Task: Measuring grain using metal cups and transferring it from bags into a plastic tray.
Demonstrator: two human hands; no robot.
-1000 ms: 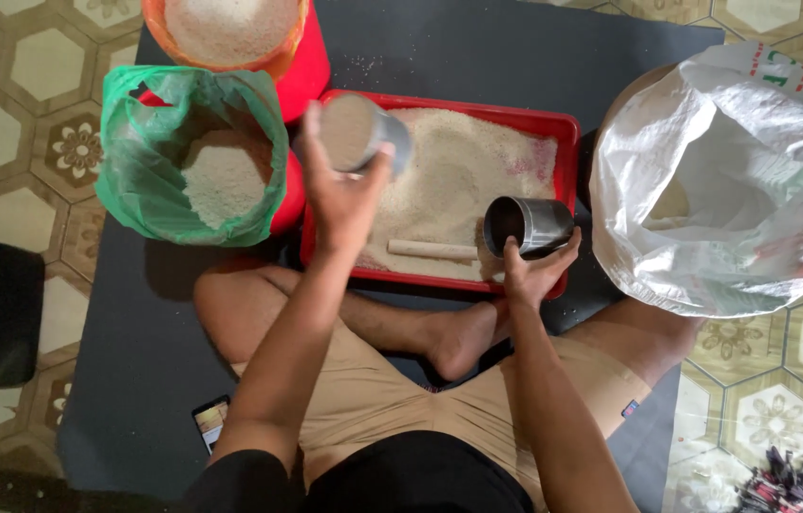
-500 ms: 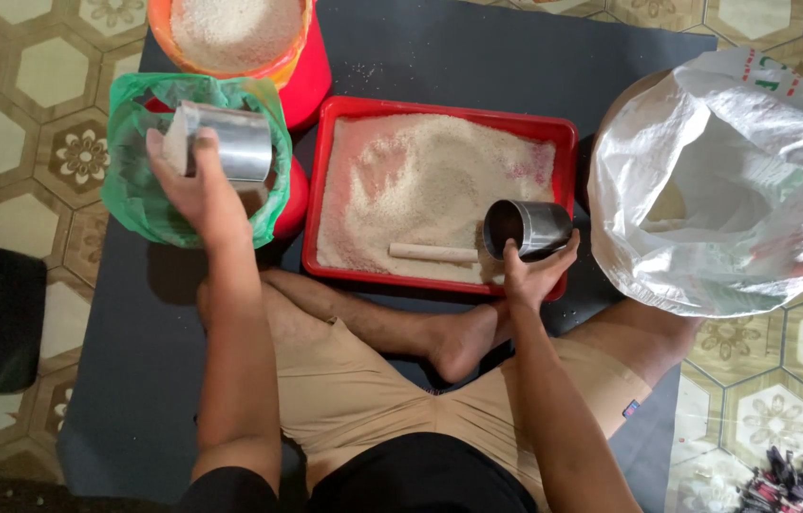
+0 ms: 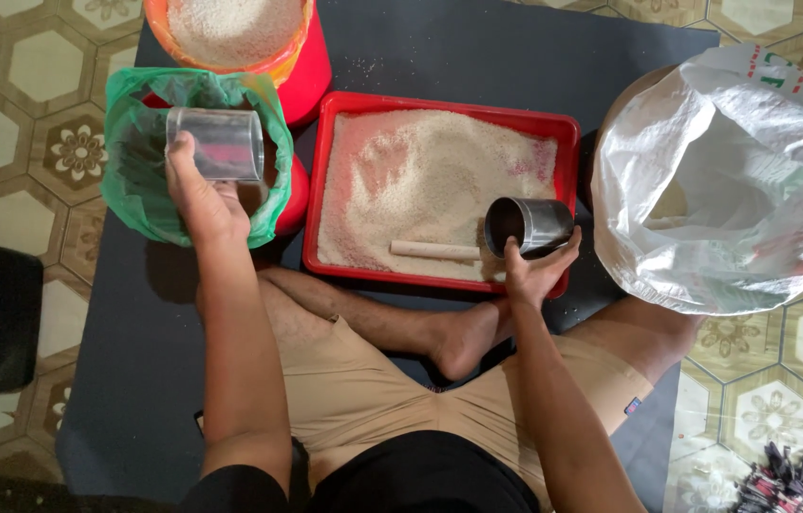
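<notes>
Patterned beige hexagon floor tiles point(image 3: 2, 123), dark grey mat point(image 3: 135, 380) over them. I note my left hand point(image 3: 204, 195), fingers clenched round a tipped clear plastic cup point(image 3: 216, 144) above the green-bag-lined container point(image 3: 135, 180). My right hand point(image 3: 539, 271) grasps a steel cup point(image 3: 527, 225) lying in the red rectangular grain tray point(image 3: 444, 123), beside a white sack point(image 3: 734, 180).

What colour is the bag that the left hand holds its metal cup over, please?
Green: the thin plastic bag under the left hand and its metal cup shows in the head view.

head camera, looking straight down, close
</notes>
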